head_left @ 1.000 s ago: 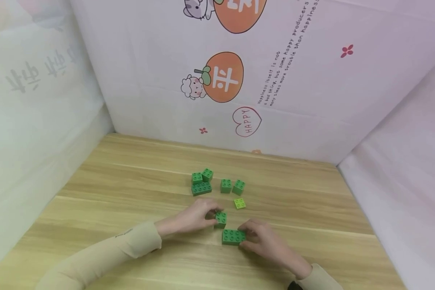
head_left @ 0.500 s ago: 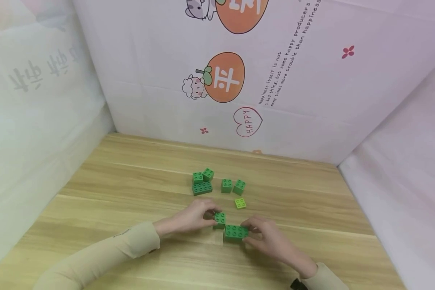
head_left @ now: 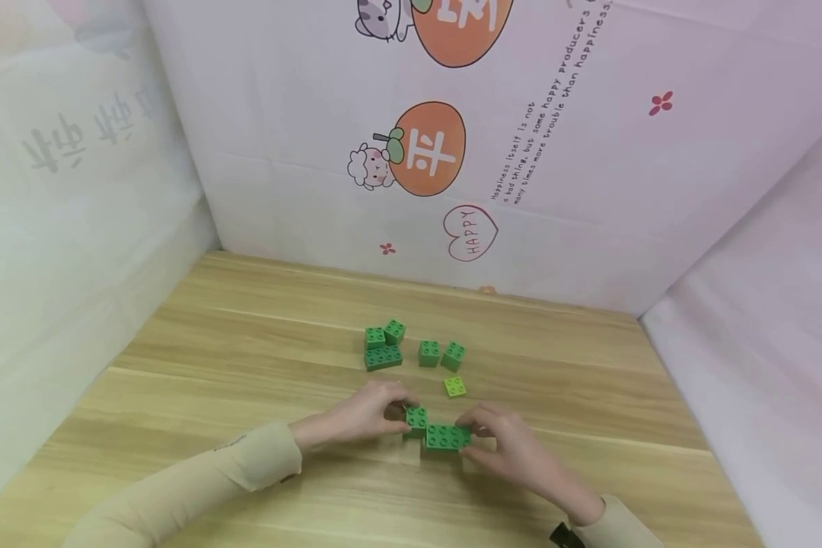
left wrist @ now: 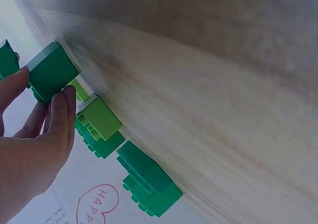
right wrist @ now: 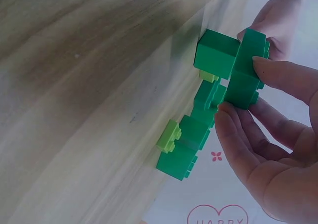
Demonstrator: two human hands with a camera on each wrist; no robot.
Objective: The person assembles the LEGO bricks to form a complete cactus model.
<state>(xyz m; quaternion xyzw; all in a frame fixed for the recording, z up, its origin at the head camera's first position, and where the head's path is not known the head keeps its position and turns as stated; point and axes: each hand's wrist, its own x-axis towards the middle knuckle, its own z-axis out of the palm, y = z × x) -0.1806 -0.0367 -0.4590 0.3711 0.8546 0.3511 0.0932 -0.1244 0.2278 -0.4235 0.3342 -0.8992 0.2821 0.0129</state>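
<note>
My left hand (head_left: 371, 413) pinches a small square green toy brick (left wrist: 52, 72) between thumb and fingers, down at the table in front of me. Just right of it, the right hand (head_left: 503, 440) grips a longer green brick (head_left: 444, 437) by its right end, thumb on the near side and fingers on the far side. From the right wrist view this long brick (right wrist: 243, 72) shows raised off the wood, overlapping the small brick (right wrist: 216, 52). In the head view its left end is right at the small brick's near right corner. Studs on both face up.
Beyond the hands lies a flat lime brick (head_left: 455, 387). Two square green bricks (head_left: 429, 353) stand behind it. Farther left, a dark green long brick (head_left: 383, 358) sits against two small green ones (head_left: 374, 337). White printed cloth (head_left: 301, 152) walls the wooden table (head_left: 260, 327).
My right hand has moved the long brick slightly away from me and right, from in front of the small brick to beside it. The left hand keeps its pinch, almost still.
</note>
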